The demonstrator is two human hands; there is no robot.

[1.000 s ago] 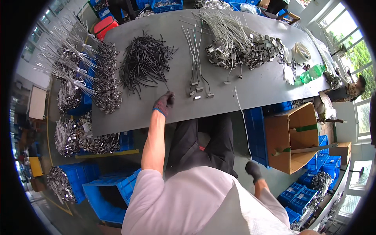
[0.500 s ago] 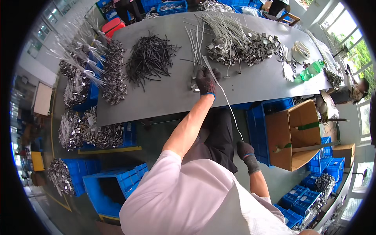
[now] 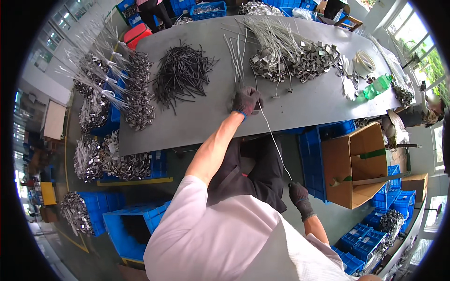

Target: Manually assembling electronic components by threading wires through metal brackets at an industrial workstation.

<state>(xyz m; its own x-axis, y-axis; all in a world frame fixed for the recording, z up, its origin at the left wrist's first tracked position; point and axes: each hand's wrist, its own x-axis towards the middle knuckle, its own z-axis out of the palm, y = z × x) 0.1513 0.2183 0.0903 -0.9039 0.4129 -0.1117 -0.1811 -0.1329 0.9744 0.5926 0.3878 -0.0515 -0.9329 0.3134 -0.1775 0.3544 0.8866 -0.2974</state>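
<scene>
1. Wire (image 3: 269, 125), thin and white, ran in a slight curve from the left hand, over the near edge of the table (image 3: 201, 114), down to the right hand.
2. The left hand (image 3: 246, 101), in a dark knitted glove with a blue cuff, was at the table's near part, fingers curled and grasping the wire's upper end. Whether it held anything else, I could not tell.
3. The right hand (image 3: 298, 193), also gloved, was below table level beside the person's leg, its fingers clenched around the wire's lower end.
4. Several pale strands (image 3: 238, 56) lay lengthwise on the table just beyond the left hand, their near ends partly hidden by it.
5. Left of these lay a loose heap of black tubes (image 3: 183, 70); to the right, a large pile of cables (image 3: 300, 58) with metal connectors, two connectors sticking out at its near side.
6. Farther right were a green bottle (image 3: 378, 87), lying tilted, and a pale roll (image 3: 364, 63).
7. Tied bundles (image 3: 138, 96) lined the table's left end, with a red box (image 3: 137, 35) beyond.
8. Near the right hand, a blue crate (image 3: 311, 164) stood beside an open carton (image 3: 337, 171).
</scene>
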